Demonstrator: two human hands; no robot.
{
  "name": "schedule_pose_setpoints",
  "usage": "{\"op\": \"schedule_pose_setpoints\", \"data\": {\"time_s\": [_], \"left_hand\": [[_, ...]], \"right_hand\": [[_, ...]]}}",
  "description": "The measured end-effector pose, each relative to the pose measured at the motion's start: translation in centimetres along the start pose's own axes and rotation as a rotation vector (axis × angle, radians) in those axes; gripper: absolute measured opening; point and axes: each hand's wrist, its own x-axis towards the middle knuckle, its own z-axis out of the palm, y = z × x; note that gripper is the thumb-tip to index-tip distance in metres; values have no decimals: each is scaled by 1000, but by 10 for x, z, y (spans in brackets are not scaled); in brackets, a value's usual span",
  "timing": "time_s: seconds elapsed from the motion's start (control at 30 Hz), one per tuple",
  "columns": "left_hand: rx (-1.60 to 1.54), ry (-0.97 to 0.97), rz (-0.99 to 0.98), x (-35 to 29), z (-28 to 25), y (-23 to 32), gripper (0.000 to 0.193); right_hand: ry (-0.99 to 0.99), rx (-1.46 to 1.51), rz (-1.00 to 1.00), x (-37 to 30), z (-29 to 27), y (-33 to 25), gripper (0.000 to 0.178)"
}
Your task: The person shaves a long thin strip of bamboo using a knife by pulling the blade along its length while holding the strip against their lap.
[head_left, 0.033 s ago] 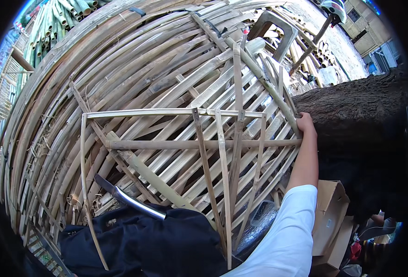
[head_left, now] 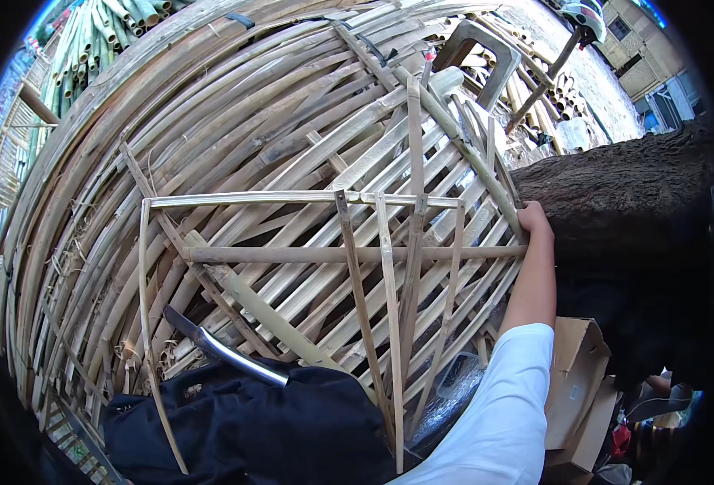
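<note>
My right hand (head_left: pixel 534 220) is closed at the right edge of a bamboo lattice, where a diagonal pole (head_left: pixel 486 179) and a level pole (head_left: pixel 292 254) come together; its fingertips are partly hidden. In front of the lattice stands a light frame of thin split bamboo strips, with a top strip (head_left: pixel 244 197) and several legs slanting down, one of them a pale leg (head_left: pixel 390 323). A curved tool (head_left: pixel 244 361), with a shiny metal length and a dark end, lies on the dark cloth (head_left: pixel 244 424) over my lap. My left hand does not show.
Long bent bamboo strips (head_left: pixel 187 121) fill the left and back. A thick bark-covered log (head_left: pixel 615 182) lies at the right, above an open cardboard box (head_left: pixel 575 380). Green bamboo poles (head_left: pixel 90 48) are stacked far left. A grey looped frame (head_left: pixel 498 61) stands at the back.
</note>
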Motion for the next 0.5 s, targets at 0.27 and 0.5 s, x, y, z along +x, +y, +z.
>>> {"op": "schedule_pose_setpoints", "data": {"time_s": [0.27, 0.5], "left_hand": [[160, 40, 6, 2, 1, -2, 93], [61, 124, 124, 22, 23, -30, 92]], "right_hand": [[238, -77, 46, -44, -18, -33, 16], [286, -149, 2, -54, -22, -35, 14]]}}
